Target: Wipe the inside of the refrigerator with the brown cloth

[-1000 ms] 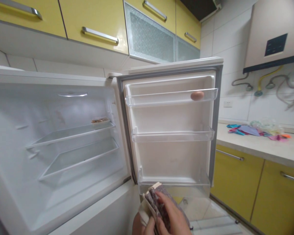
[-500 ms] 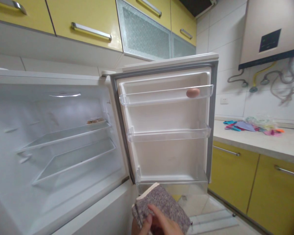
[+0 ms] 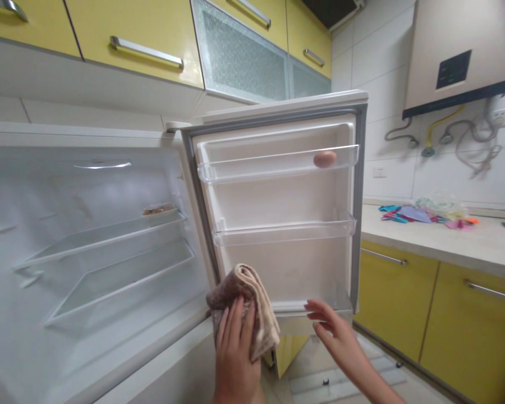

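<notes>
My left hand [image 3: 237, 342] grips a folded cloth [image 3: 261, 314], brownish grey on one face and cream on the other. Its fingers press across the grey face, and the thumb is hidden. The cloth is in front of the lower hinge side of the open refrigerator door [image 3: 278, 207]. Off to the right, my right hand [image 3: 330, 325] is empty, fingers apart and slightly bent, by the clear bottom door bin [image 3: 340, 300]. A brown egg [image 3: 325, 159] rests in the top door bin [image 3: 252, 170]. The middle bin [image 3: 286, 232] holds nothing visible.
The fridge interior [image 3: 109, 280] on the left has two glass shelves, with a small brown item [image 3: 157, 209] on the upper one. Yellow cabinets [image 3: 398, 297] and a counter [image 3: 404, 235] with colourful scraps [image 3: 421, 215] stand right. A water heater [image 3: 458, 56] hangs above.
Both hands were together on the cloth low in view. Now the left hand has raised it toward the door, and the right hand has let go and moved right.
</notes>
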